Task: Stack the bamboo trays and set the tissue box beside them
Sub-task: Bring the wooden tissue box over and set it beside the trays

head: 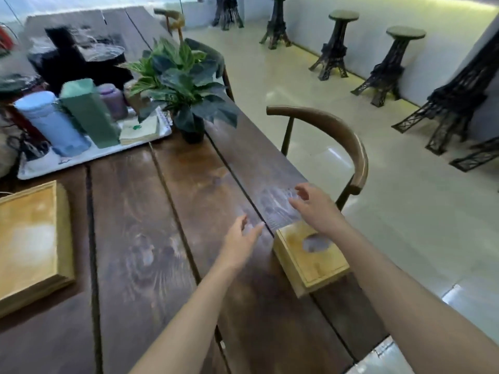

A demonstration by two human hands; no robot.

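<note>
A bamboo tissue box (pixel 310 259) with an oval slot in its lid sits near the right edge of the dark wooden table (pixel 151 238). My right hand (pixel 314 206) hovers just beyond and above the box, fingers apart, holding nothing. Left of the box, my left hand (pixel 240 240) is over the tabletop, open and empty. A bamboo tray stack (pixel 31 244) lies at the table's left edge, partly cut off by the frame; how many trays it has is unclear.
A white tray (pixel 89 155) with bottles and a green carton stands at the back left, with a potted plant (pixel 181 85) beside it. A curved-back wooden chair (pixel 337 141) is at the table's right side. Black stools (pixel 391 66) line the far wall.
</note>
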